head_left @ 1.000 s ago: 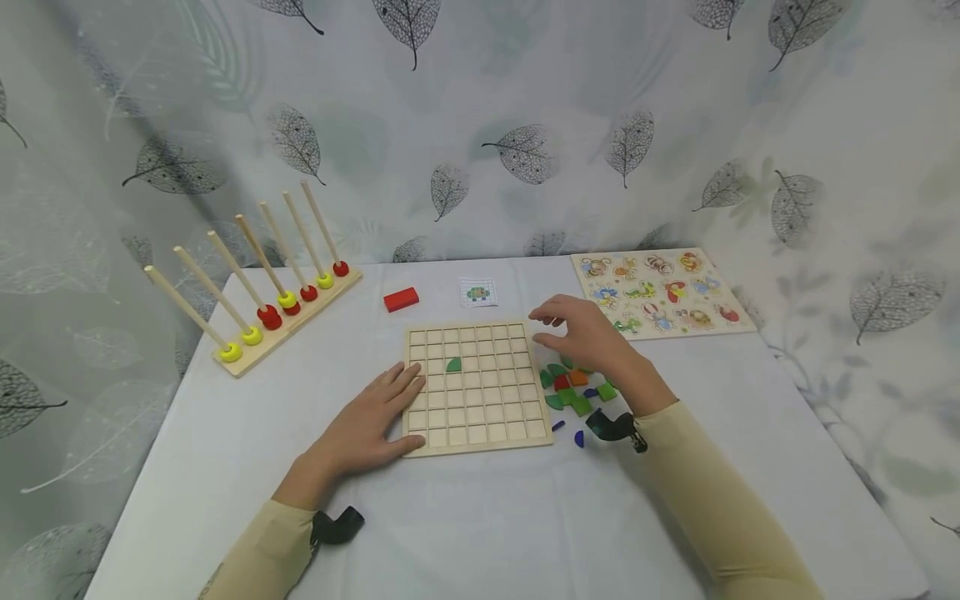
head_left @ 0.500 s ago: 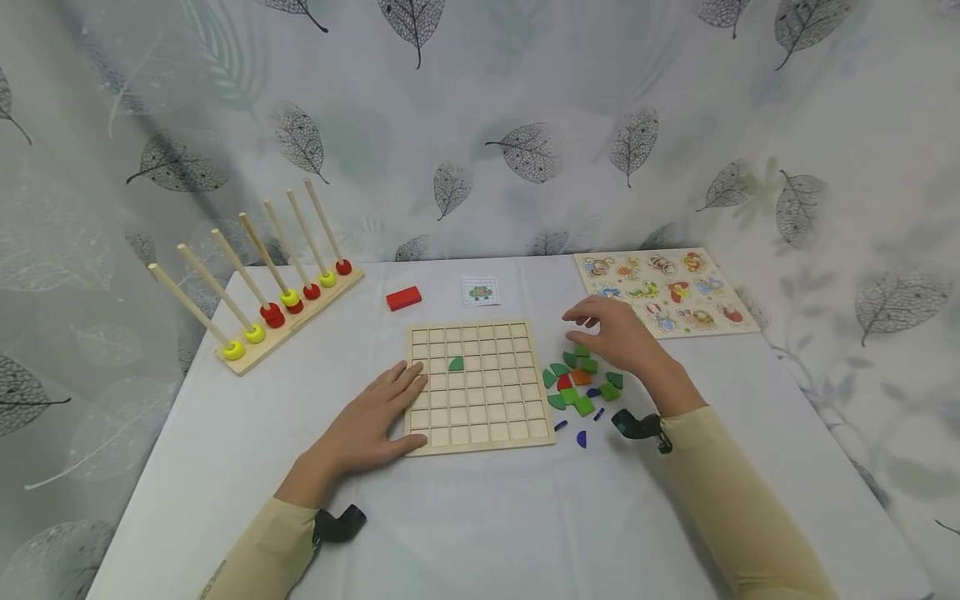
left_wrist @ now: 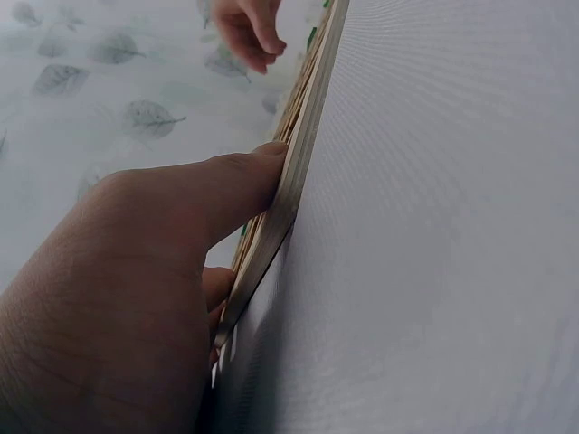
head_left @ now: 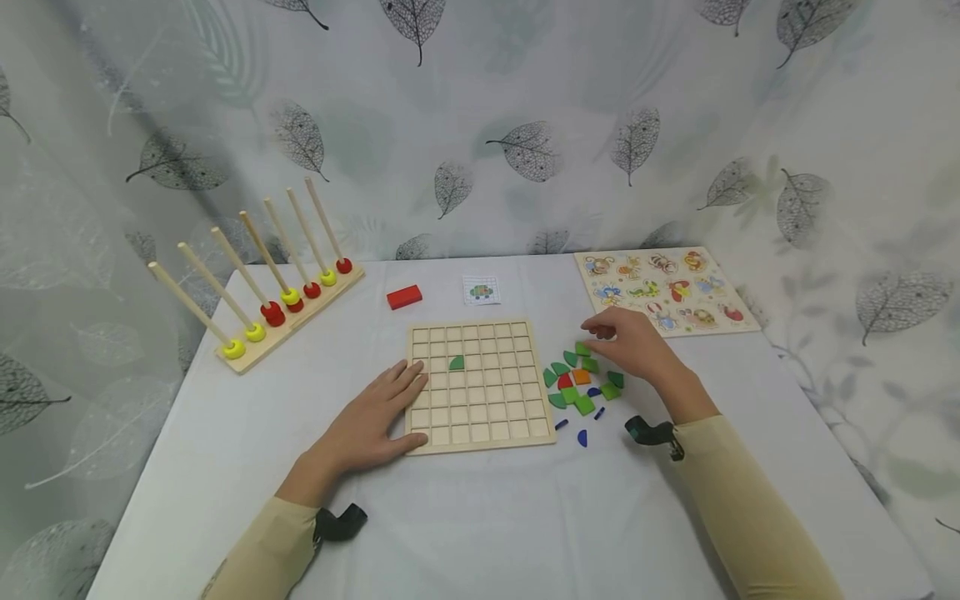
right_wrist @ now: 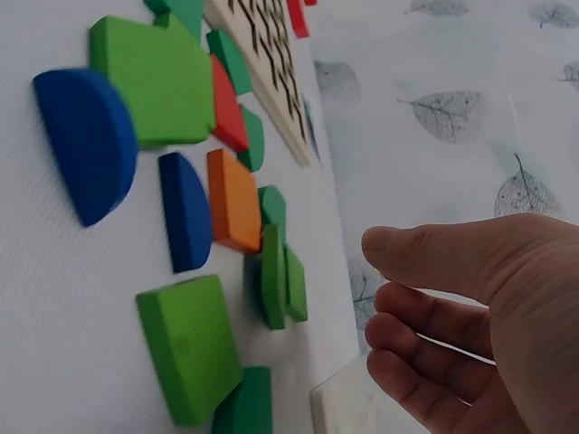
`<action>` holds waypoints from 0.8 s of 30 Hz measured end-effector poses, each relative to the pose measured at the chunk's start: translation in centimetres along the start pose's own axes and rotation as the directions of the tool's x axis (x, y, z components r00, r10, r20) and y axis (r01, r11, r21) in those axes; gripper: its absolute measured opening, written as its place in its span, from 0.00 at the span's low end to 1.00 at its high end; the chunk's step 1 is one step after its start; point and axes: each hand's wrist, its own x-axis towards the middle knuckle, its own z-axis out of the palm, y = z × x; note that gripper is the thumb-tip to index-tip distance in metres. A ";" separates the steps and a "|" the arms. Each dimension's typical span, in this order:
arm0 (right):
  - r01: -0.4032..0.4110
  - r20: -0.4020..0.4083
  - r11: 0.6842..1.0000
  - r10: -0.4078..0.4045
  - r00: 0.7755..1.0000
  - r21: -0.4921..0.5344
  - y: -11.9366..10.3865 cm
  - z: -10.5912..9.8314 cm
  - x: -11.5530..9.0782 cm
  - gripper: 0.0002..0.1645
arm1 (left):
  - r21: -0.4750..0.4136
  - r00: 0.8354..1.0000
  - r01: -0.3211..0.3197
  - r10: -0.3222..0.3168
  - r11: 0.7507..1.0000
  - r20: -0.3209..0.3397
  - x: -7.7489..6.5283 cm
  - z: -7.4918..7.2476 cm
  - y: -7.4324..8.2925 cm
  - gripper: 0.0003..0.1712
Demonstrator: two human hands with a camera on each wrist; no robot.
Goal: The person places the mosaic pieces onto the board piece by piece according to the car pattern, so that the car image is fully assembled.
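A wooden grid board [head_left: 497, 416] lies on the table with one green quarter-circle block [head_left: 457, 363] in its upper left part. My left hand [head_left: 367, 421] rests on the board's left edge, fingers extended and thumb at the near corner. Right of the board lies a loose group of blocks: green squares [head_left: 583, 406], dark green quarter-circles, an orange block [right_wrist: 233, 201], a red block [head_left: 565, 381] and blue half-circles [right_wrist: 86, 145]. Over the far right of this group is my right hand [head_left: 630, 342], fingers loosely curled, with nothing between thumb and fingers in the right wrist view.
A small picture card [head_left: 482, 290] and a red box-shaped block [head_left: 404, 297] lie beyond the board. At the back left stands a wooden peg rack [head_left: 300, 312] with red and yellow beads. A wooden insect picture puzzle [head_left: 675, 292] lies at the back right.
My right hand has moved right, from beside the board's upper right corner to over the far side of the loose blocks. My left hand stays on the board's edge.
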 end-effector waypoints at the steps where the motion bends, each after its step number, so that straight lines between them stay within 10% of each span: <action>1: -0.011 0.005 1.000 0.011 1.000 -0.003 0.2 0.1 0.0 0.18 | 0.000 1.000 -0.001 0.001 1.000 0.000 0.0 0.0 0.0 0.54; 24: -0.061 0.113 0.998 0.064 0.992 -0.032 1.8 1.4 1.2 0.15 | 0.006 1.000 0.013 -0.013 1.000 0.011 0.2 -0.1 0.1 0.55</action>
